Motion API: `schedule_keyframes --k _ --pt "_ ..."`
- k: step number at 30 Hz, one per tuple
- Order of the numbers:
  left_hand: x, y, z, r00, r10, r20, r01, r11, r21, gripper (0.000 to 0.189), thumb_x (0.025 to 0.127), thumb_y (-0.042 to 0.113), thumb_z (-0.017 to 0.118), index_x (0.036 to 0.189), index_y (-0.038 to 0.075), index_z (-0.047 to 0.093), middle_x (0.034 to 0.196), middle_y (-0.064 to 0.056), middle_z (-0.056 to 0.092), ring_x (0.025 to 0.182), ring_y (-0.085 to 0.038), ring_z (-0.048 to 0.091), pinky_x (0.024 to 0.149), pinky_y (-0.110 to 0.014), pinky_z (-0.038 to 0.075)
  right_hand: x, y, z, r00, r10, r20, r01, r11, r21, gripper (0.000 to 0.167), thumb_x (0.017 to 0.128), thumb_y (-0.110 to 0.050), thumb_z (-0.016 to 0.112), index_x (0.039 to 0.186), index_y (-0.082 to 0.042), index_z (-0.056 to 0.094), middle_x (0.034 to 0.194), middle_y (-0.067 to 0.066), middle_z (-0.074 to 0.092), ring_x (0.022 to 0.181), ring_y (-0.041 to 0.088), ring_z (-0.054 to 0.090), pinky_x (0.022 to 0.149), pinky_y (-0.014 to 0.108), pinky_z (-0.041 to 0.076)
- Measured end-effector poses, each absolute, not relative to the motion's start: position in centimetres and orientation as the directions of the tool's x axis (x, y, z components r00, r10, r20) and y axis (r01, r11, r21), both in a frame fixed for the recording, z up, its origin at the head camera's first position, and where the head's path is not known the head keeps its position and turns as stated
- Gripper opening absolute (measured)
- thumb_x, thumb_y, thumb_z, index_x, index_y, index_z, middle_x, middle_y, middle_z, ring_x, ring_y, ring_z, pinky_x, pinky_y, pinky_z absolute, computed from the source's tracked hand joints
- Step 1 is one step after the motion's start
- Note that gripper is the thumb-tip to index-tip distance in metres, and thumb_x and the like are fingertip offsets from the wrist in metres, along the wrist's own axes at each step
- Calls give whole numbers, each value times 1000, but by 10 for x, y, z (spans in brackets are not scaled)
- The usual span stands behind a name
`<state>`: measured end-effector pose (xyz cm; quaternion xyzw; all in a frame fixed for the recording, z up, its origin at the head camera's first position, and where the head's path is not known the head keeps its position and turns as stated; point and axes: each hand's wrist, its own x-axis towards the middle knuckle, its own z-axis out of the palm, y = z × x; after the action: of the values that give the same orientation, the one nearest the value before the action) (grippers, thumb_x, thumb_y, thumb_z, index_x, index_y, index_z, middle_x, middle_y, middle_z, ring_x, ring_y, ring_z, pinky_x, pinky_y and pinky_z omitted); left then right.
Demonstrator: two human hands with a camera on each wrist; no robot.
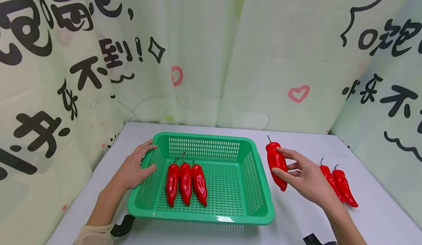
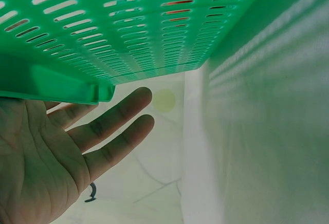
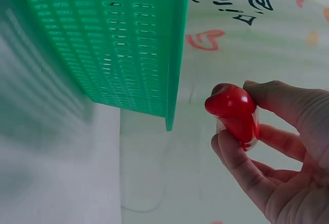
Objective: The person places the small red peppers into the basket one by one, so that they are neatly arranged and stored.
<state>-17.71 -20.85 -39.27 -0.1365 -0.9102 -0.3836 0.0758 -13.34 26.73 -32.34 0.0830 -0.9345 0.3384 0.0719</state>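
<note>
My right hand [image 1: 304, 177] pinches a red chili pepper [image 1: 276, 164] between thumb and fingers, just outside the right rim of the green plastic basket [image 1: 260, 221]. The pepper is held up, stem away from me; the right wrist view shows its shiny red end [image 3: 234, 108]. My left hand [image 1: 135, 168] rests on the basket's left rim, its thumb reaching over the inside. In the left wrist view two fingers [image 2: 115, 118] stretch out straight beside the rim. Three red peppers [image 1: 185, 182] lie side by side in the left half of the basket, stems pointing away.
Two more red peppers [image 1: 343, 186] lie together on the white table [image 1: 290, 221], to the right, partly behind my right hand. A pale curtain [image 1: 263, 54] with black lettering and hearts hangs behind and at both sides of the table.
</note>
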Motion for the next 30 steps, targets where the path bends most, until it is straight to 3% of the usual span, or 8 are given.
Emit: schedule_keyframes --k 30 --pt "-177 -209 -394 -947 194 254 318 660 681 56 92 16 61 145 5 51 164 -16 33 144 -44 37 100 -62 44 -142 230 -324 -949 -197 248 -313 705 -636 70 88 -27 81 148 -7 50 135 22 60 100 29 68 66 33 61"
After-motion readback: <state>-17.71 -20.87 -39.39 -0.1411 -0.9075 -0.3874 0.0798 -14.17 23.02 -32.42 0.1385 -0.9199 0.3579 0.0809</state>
